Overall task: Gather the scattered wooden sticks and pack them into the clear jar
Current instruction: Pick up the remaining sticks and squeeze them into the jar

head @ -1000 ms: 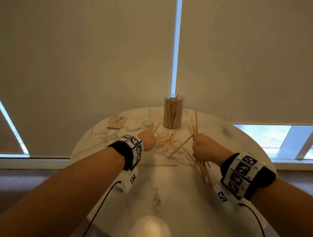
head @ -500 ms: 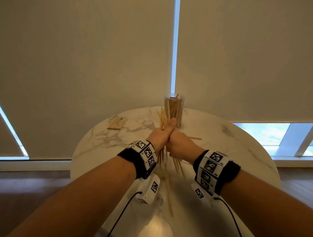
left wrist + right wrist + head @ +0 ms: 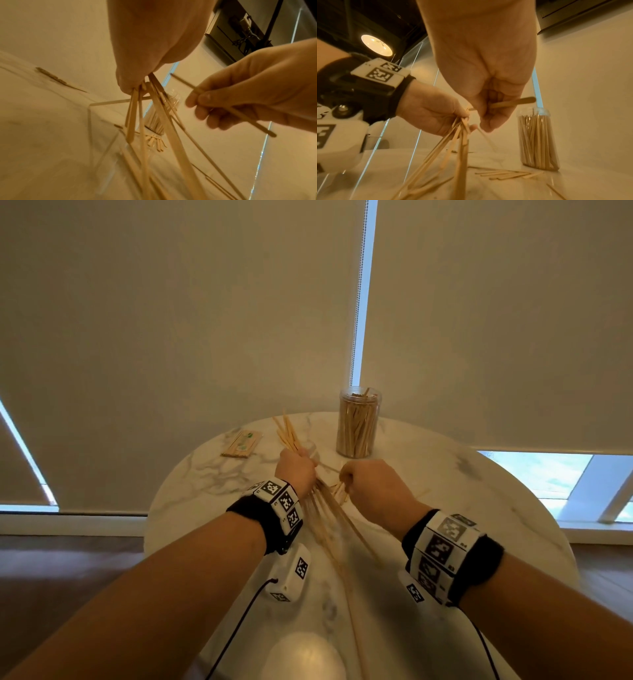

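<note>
My left hand grips a loose bundle of long wooden sticks at mid-length, their ends fanning out toward me and away. My right hand, just right of it, pinches a single stick, also seen in the left wrist view. The clear jar stands upright behind the hands at the table's far edge, packed with sticks and open on top. Several short sticks lie flat on the table in front of the jar.
The round white marble table holds a small wrapped pack of sticks at the far left. Roller blinds hang right behind the table. A bright lamp reflection lies on the near edge.
The hands, pressed together around the bundle half a second ago, have parted. The left hand keeps the bundle and has tilted it; the right hand has drawn away with one stick.
</note>
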A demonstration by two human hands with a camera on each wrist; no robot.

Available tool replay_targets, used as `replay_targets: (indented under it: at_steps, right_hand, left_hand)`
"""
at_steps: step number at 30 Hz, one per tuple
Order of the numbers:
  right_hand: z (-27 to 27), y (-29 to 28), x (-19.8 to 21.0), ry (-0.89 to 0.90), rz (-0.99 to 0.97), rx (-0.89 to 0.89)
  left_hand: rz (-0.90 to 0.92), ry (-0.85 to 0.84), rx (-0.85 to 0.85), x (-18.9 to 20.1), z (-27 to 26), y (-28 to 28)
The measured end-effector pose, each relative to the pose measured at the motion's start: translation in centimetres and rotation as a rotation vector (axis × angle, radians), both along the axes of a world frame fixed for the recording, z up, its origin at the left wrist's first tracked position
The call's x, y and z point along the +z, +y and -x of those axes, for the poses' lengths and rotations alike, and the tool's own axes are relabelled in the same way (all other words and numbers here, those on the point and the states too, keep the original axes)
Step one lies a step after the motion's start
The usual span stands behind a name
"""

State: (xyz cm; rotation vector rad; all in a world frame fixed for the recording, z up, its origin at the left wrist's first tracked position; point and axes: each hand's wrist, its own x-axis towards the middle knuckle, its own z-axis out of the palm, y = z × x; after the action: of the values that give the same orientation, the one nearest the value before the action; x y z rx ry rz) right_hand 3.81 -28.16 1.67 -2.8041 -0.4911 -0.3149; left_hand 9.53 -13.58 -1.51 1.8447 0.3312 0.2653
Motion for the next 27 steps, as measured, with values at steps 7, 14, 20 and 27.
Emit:
replay_targets:
  at_steps: [7, 14, 20, 27]
  right_hand:
    - [-1.9, -0.7, 2.3, -0.006, -0.156, -0.008]
    - [-2.4, 0.8, 2.0, 0.113, -0.524, 0.006]
    - [-2.1, 1.7, 1.9, 0.116, -0.271, 0.04]
    - [-0.1, 1.2, 2.1, 0.293, -0.067, 0.185]
  left_hand:
    - [0.201, -0.137, -0.138, 0.2, 0.6, -0.1]
    - [0.526, -0.26, -0.149, 2.3, 1.9, -1.7]
    - [0.554, -0.18, -0.21, 2.7, 2.5, -2.8]
    - [0.484, -0.245, -0.127, 2.3, 2.5, -1.8]
